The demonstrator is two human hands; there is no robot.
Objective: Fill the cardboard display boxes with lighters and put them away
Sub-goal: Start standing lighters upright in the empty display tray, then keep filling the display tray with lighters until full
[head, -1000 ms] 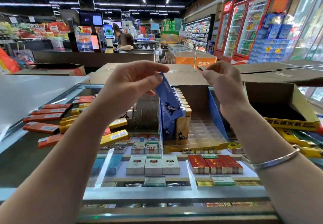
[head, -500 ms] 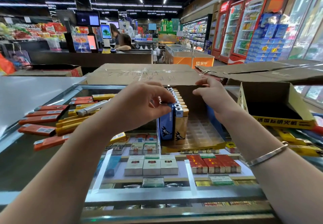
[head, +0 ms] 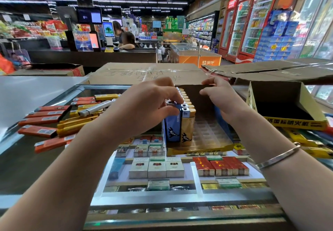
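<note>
Left hand (head: pixel 144 108) pinches the top of a blue lighter (head: pixel 173 124), standing upright in the front row of the display box (head: pixel 203 146), touching a gold lighter (head: pixel 187 128) at its right. Right hand (head: pixel 221 100) rests on the box's rear cardboard wall, fingers loosely curled over its top edge; most of the clear tray shows bare slots. Box sits on the glass worktop (head: pixel 54 155), loose orange and yellow lighters (head: pixel 52 120) heaped to the left, a second box (head: pixel 284 108) at right.

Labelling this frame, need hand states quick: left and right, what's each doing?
Left hand: fingers pinch the top of the blue lighter standing in the display box.
Right hand: fingers curled over the box's back wall, holding it.
</note>
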